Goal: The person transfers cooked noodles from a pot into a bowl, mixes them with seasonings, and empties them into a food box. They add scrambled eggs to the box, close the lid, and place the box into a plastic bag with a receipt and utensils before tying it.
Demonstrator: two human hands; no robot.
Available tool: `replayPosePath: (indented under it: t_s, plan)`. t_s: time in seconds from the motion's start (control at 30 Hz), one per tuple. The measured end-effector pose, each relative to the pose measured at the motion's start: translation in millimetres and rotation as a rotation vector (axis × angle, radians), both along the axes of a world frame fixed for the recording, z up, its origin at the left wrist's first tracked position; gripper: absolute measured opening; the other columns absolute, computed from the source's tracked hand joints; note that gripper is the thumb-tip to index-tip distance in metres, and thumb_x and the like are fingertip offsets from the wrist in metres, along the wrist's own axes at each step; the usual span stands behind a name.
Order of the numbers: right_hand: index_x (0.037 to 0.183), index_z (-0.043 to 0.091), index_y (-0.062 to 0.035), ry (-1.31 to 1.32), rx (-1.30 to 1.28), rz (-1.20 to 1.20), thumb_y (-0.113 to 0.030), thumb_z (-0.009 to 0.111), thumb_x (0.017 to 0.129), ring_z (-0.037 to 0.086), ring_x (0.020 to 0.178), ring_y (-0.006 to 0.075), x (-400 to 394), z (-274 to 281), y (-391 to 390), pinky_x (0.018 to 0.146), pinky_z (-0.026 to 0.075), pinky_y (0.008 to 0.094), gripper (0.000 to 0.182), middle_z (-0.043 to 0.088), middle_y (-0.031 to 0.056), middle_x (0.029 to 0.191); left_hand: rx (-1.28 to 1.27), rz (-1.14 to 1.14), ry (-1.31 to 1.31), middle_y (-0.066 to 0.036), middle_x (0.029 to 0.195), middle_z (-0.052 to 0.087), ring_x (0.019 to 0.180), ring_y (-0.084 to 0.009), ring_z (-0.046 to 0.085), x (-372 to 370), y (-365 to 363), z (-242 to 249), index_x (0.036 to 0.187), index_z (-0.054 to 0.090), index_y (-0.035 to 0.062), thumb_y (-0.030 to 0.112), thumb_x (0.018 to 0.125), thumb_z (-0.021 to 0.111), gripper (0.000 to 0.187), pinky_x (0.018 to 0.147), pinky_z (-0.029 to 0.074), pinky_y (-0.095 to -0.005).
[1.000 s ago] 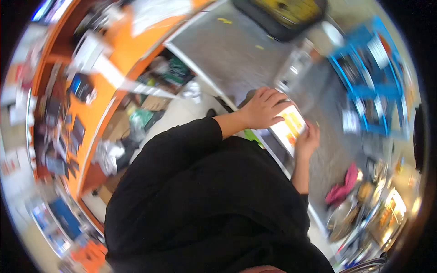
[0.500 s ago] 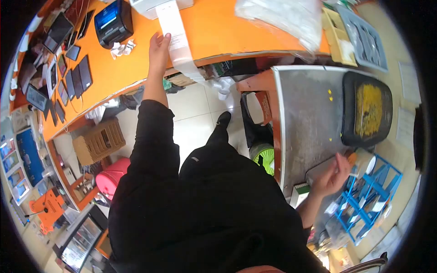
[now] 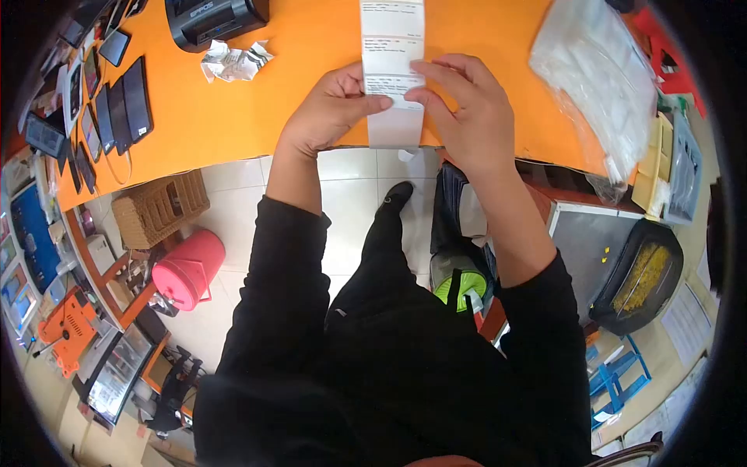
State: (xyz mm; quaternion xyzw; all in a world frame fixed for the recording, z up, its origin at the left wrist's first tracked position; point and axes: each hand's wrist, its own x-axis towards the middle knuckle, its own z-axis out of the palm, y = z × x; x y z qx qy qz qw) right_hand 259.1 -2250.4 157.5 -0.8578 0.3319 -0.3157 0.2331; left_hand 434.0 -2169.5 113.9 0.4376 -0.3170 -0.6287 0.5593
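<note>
While the left hand (image 3: 331, 110) lays its thumb across the front of the paper strip (image 3: 393, 53), its other fingers curl at the strip's left edge, seemingly pinching it. The right hand (image 3: 478, 109) faces it from the other side, thumb and forefinger apart in a curve, their tips at the strip; whether they grip it, I cannot tell. The strip lies over the orange desk (image 3: 482, 27), its unprinted lower end at the near edge, probably steadied from both sides so the printing lies flat and readable. Both forearms (image 3: 292, 183) reach forward, converging. Left of the strip are crumpled paper (image 3: 233, 62), a black device (image 3: 218, 22) and phones (image 3: 138, 97); to the right, plastic bags (image 3: 599, 86).
</note>
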Motion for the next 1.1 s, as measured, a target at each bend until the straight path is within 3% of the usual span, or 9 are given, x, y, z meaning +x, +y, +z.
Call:
replayPosePath:
  t_s: [0.23,0.47,0.53,0.63,0.77,0.83,0.93,1.03,1.1]
  plan:
    - [0.081,0.070,-0.0105,-0.039,-0.006,-0.056,-0.011,0.072,0.068,0.061,0.066,0.0212,8,-4,2,0.057,0.046,0.0312,0.014,0.063,0.0048,0.076,0.035,-0.082,0.141,-0.008,0.112,0.063,0.104,-0.0145,0.058,4,-1,1,0.117,0.057,0.0003,-0.003,0.083,0.056,0.034,0.093,0.042,-0.0270]
    - [0.072,0.065,-0.0099,-0.017,0.130,-0.051,-0.007,0.071,0.067,0.060,0.069,0.0217,9,11,8,0.058,0.045,0.0309,0.008,0.060,0.0042,0.072,-0.008,-0.128,0.179,-0.008,0.114,0.061,0.107,-0.0147,0.056,6,-3,2,0.121,0.053,0.0019,-0.006,0.082,0.054,0.040,0.094,0.041,-0.0278]
    - [0.071,0.065,-0.0096,0.006,0.107,0.009,-0.006,0.070,0.068,0.059,0.069,0.0220,5,13,10,0.058,0.044,0.0296,0.008,0.059,0.0047,0.071,-0.030,-0.163,0.190,-0.009,0.120,0.058,0.108,-0.0150,0.056,9,-2,0,0.125,0.050,0.0024,0.003,0.083,0.058,0.042,0.094,0.041,-0.0272]
    - [0.070,0.063,-0.0079,0.018,0.482,0.074,-0.004,0.069,0.070,0.057,0.066,0.0186,-1,42,27,0.061,0.044,0.0268,0.008,0.057,0.0050,0.072,-0.074,-0.122,0.416,-0.012,0.128,0.051,0.108,-0.0194,0.057,13,-5,-2,0.132,0.041,0.0037,0.028,0.084,0.061,0.057,0.094,0.043,-0.0296]
    - [0.078,0.059,-0.0045,-0.323,0.610,0.119,-0.003,0.069,0.075,0.052,0.073,0.0132,-20,57,18,0.069,0.041,0.0242,0.011,0.055,0.0034,0.081,-0.111,-0.111,0.609,-0.019,0.136,0.040,0.109,-0.0297,0.057,14,-19,-4,0.139,0.027,0.0051,0.064,0.080,0.052,0.087,0.092,0.047,-0.0367]
    - [0.084,0.056,-0.0037,-0.475,0.671,0.055,-0.003,0.068,0.078,0.050,0.078,0.0127,-20,62,6,0.073,0.039,0.0239,0.013,0.053,0.0026,0.085,-0.090,-0.027,0.516,-0.021,0.135,0.040,0.109,-0.0336,0.056,13,-24,3,0.139,0.026,0.0048,0.067,0.079,0.049,0.089,0.090,0.048,-0.0398]
    - [0.089,0.053,-0.0038,-0.660,0.639,0.223,-0.004,0.065,0.081,0.049,0.080,0.0140,-14,68,-16,0.075,0.039,0.0234,0.014,0.051,0.0027,0.088,-0.098,0.002,0.441,-0.022,0.134,0.042,0.112,-0.0356,0.055,13,-31,3,0.138,0.026,0.0032,0.068,0.081,0.045,0.089,0.091,0.048,-0.0411]
    - [0.088,0.054,-0.0040,-0.882,0.852,0.395,-0.005,0.060,0.085,0.049,0.082,0.0149,1,90,-22,0.074,0.040,0.0240,0.007,0.051,0.0032,0.086,-0.073,-0.030,0.409,-0.021,0.131,0.045,0.112,-0.0343,0.055,19,-30,3,0.137,0.027,0.0008,0.068,0.084,0.039,0.086,0.093,0.047,-0.0402]
    - [0.095,0.053,-0.0060,-0.871,0.985,0.559,-0.008,0.053,0.090,0.045,0.076,0.0116,0,98,-25,0.075,0.036,0.0254,0.006,0.049,-0.0001,0.080,-0.067,-0.028,0.423,-0.021,0.129,0.047,0.111,-0.0323,0.055,23,-28,2,0.136,0.027,-0.0006,0.068,0.085,0.034,0.086,0.094,0.046,-0.0392]
